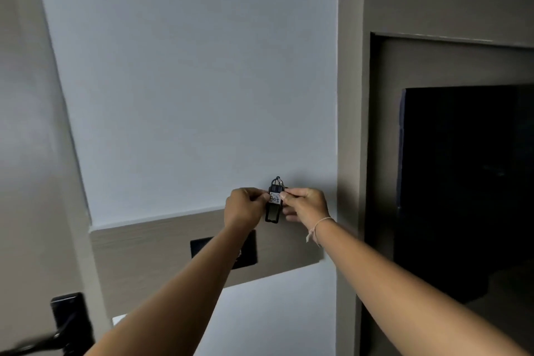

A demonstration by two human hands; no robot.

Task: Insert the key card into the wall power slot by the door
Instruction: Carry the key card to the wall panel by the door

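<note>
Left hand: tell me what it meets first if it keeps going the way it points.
The left hand points right and already touches the key tag; just beyond is the right hand. Depth to the wall is unclear.

Setting: hotel-type guest room, entry area. Evidence: dark lever door handle point(43, 339) with tall black lock plate point(70, 318) at lower left; wood-grain panel band point(144, 257) across a pale painted wall point(187, 81), carrying a black wall plate point(202, 246); numbered key tag point(274, 202) held up in both hands; dark unlit opening point(462, 182) at right.
</note>
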